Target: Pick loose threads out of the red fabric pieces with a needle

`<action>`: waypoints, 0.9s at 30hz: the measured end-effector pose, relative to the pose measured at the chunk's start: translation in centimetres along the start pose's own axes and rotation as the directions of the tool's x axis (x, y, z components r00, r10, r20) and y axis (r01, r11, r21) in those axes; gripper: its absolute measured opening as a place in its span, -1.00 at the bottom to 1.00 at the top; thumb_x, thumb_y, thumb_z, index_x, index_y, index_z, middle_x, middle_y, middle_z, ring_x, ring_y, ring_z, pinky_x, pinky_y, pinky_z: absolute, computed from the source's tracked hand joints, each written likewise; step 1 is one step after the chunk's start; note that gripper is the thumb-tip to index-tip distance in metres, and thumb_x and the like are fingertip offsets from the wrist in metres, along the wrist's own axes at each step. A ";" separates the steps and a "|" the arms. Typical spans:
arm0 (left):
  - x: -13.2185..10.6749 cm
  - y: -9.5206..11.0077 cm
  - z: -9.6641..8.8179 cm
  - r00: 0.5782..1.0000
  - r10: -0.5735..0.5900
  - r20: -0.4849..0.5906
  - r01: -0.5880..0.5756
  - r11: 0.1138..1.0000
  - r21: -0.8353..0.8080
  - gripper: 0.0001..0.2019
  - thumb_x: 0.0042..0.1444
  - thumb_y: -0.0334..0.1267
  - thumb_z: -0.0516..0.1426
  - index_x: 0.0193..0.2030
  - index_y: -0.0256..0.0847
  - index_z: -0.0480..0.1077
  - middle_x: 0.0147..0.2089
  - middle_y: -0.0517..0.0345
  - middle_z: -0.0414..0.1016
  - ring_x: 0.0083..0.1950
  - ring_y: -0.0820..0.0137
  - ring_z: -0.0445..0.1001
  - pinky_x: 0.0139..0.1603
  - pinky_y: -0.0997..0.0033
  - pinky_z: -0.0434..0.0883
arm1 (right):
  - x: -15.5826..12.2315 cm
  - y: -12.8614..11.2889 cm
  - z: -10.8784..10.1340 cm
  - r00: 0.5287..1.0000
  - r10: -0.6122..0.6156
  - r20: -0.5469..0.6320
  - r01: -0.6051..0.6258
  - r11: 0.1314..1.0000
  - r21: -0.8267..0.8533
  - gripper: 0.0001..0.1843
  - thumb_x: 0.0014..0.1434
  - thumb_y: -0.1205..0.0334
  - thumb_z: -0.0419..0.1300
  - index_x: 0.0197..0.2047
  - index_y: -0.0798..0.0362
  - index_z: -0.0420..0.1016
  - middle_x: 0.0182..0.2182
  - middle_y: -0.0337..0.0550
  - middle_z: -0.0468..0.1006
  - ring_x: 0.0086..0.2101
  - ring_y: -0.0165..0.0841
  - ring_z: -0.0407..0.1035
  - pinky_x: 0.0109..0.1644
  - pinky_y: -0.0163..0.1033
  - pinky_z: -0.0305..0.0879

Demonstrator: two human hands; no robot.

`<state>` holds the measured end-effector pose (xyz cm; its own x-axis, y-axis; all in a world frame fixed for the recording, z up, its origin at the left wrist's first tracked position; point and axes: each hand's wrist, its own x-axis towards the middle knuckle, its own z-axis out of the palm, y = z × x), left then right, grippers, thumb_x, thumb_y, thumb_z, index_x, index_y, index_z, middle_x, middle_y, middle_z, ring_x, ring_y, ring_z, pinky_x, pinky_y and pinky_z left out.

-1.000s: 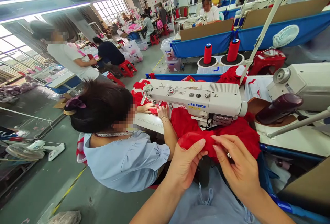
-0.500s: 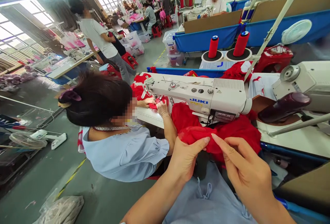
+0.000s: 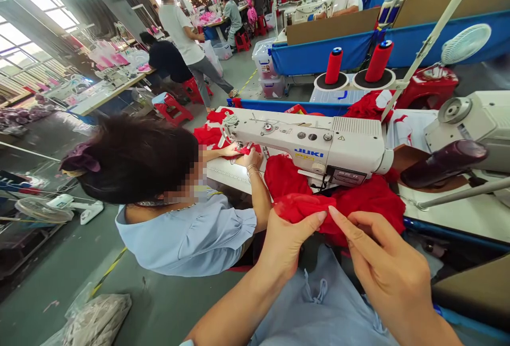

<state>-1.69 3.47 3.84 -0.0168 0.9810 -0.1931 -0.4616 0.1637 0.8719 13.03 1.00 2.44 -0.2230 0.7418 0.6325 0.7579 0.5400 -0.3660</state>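
My left hand [image 3: 287,244] and my right hand [image 3: 384,269] meet low in the middle of the view, both pinching the near edge of a piece of red fabric [image 3: 358,205]. The cloth bunches up behind my fingers and spreads toward a white sewing machine [image 3: 319,146]. My left thumb and fingers close on the cloth from the left. From the right, my right forefinger and thumb grip it. Pale blue cloth on my lap [image 3: 319,309] lies under my wrists.
A seated person in a light blue top [image 3: 187,229] works at the white sewing machine just left of me, both hands on red cloth at the needle. Two red thread cones [image 3: 333,65] stand behind. A second machine [image 3: 474,117] is at right. Other workers, one walking, and red stools are farther back.
My hands have stayed on the red fabric, the fingers shifting slightly along its edge. The view tilted a little. A person in a white shirt walked from the left toward the back aisle.
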 end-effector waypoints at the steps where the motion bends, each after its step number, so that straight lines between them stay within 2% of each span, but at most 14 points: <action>1: 0.0 0.0 0.0 1.000 0.007 -0.004 -0.007 1.000 0.002 -0.86 -0.08 -0.36 0.37 -0.32 -0.23 0.60 -0.28 0.13 0.64 -0.25 0.42 0.55 -0.13 0.46 0.48 | 0.0 0.0 0.0 1.000 -0.002 0.004 0.002 1.000 -0.019 -0.61 0.26 0.59 0.04 0.06 0.20 0.53 -0.27 -0.12 0.44 -0.42 -0.53 0.34 -0.35 -0.42 0.21; 5: 0.0 -0.2 0.0 0.999 0.043 -0.024 -0.042 0.999 0.035 -0.86 -0.07 -0.38 0.36 -0.30 -0.24 0.59 -0.28 0.11 0.65 -0.25 0.40 0.56 -0.16 0.46 0.49 | 0.0 -0.2 0.2 1.000 -0.004 0.004 0.005 0.997 -0.072 -0.59 0.25 0.60 0.04 0.06 0.15 0.52 -0.27 -0.14 0.46 -0.44 -0.51 0.34 -0.37 -0.38 0.20; 8: 0.0 -0.2 0.0 0.999 0.036 -0.032 -0.035 0.999 0.009 -0.86 -0.08 -0.38 0.37 -0.32 -0.25 0.58 -0.28 0.11 0.65 -0.26 0.41 0.56 -0.16 0.46 0.49 | 0.2 -0.3 0.3 1.000 0.000 -0.021 0.000 1.000 -0.012 -0.61 0.26 0.58 0.05 0.07 0.15 0.51 -0.27 -0.14 0.44 -0.41 -0.51 0.36 -0.34 -0.40 0.23; 15: 0.1 -0.1 0.2 0.997 -0.073 0.019 0.075 0.993 -0.095 -0.88 -0.11 -0.38 0.38 -0.36 -0.25 0.61 -0.34 0.13 0.63 -0.32 0.46 0.52 -0.24 0.51 0.47 | 0.4 -0.2 0.5 0.997 0.064 -0.046 -0.052 0.972 0.228 -0.60 0.25 0.58 0.06 0.08 0.12 0.50 -0.27 -0.16 0.42 -0.37 -0.52 0.37 -0.30 -0.47 0.31; 20: 0.2 -0.4 0.2 0.987 -0.160 -0.001 0.158 0.978 -0.137 -0.87 -0.08 -0.31 0.38 -0.38 -0.29 0.61 -0.39 0.11 0.61 -0.38 0.50 0.48 -0.33 0.56 0.41 | 0.4 0.0 0.9 0.994 0.092 -0.061 -0.070 0.954 0.291 -0.58 0.23 0.58 0.07 0.07 0.09 0.52 -0.27 -0.16 0.43 -0.34 -0.50 0.40 -0.27 -0.47 0.36; 27: 0.2 -0.6 0.3 0.966 -0.253 -0.061 0.233 0.945 -0.230 -0.79 -0.19 -0.27 0.43 -0.41 -0.31 0.58 -0.41 0.13 0.58 -0.39 0.52 0.47 -0.35 0.58 0.43 | 0.7 0.1 1.1 0.983 0.169 -0.067 -0.135 0.926 0.353 -0.61 0.25 0.52 0.10 0.04 0.03 0.56 -0.31 -0.16 0.48 -0.35 -0.48 0.43 -0.28 -0.45 0.39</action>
<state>-1.16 3.63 3.41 0.0461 0.8994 -0.4346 -0.6439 0.3594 0.6754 12.30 1.99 2.06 -0.0502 0.7937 0.6063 0.5155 0.5405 -0.6649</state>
